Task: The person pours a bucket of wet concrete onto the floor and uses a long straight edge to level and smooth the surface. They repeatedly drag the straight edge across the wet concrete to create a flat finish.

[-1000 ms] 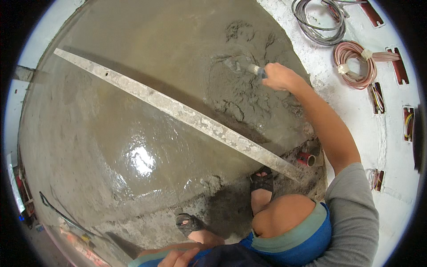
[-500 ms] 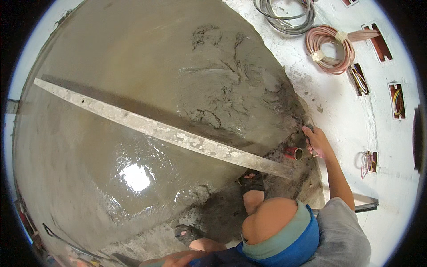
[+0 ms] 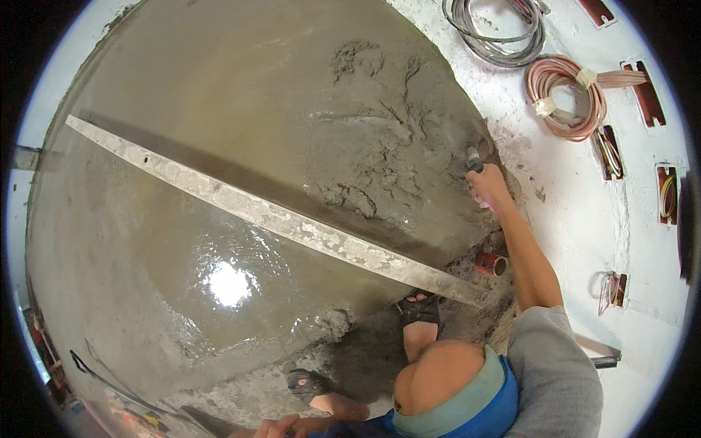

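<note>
Gripping with right hand (image 3: 489,188) a trowel (image 3: 474,158) at right edge of wet mortar (image 3: 241,95); resting left hand (image 3: 276,428) low, closure impossible to tell. Apparently smoothed around straightedge (image 3: 292,223), likely unfinished across lumpy patch (image 3: 391,168) upper right.

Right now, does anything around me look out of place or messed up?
Yes: a patch left of your right hand looks lumpy and torn, odd against the smoother wet grey floor beside it.

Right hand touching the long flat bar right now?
No, the right hand grips a tool handle near the edge of the wet cement, while the long flat bar lies apart from that hand.
</note>
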Tool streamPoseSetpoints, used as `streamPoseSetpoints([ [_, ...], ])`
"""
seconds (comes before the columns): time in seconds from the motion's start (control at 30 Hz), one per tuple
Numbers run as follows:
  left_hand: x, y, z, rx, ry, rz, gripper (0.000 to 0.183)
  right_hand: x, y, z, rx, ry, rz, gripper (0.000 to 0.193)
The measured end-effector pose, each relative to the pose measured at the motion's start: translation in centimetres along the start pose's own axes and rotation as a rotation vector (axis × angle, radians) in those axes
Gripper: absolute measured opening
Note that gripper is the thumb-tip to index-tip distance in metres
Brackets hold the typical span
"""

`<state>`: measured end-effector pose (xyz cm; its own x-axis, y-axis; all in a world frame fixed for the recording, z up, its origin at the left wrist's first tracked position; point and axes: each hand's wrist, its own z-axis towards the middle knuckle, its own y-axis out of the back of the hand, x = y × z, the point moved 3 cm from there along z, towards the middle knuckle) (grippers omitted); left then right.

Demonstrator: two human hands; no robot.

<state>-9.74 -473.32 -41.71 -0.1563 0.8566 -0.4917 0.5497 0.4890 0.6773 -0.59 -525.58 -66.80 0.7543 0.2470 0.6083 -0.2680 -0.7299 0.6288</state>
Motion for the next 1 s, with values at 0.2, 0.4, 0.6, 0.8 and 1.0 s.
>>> streamPoseSetpoints([
  [0.2,0.1,0.1,1.0,0.052,-0.06,-0.012,0.024,2.2,1.5,-5.4,-0.141,0.225,-0.41,0.023],
  [0.4,-1.5,0.4,1.1,0.122,-0.175,-0.13,0.025,7.8,0.5,-4.2,-0.222,0.409,-0.887,0.024],
  [0.6,-1.0,0.8,0.5,0.11,-0.175,-0.202,0.026,10.5,-5.9,-4.9,0.025,0.556,-1.057,0.013],
  [0.8,-0.5,0.8,-0.1,0.068,-0.176,-0.236,0.027,9.1,3.3,-12.8,0.022,0.582,-1.177,0.026],
  [1.0,-0.9,0.9,0.1,0.041,-0.187,-0.234,0.027,5.0,0.4,-18.2,0.074,0.454,-0.902,0.034],
])
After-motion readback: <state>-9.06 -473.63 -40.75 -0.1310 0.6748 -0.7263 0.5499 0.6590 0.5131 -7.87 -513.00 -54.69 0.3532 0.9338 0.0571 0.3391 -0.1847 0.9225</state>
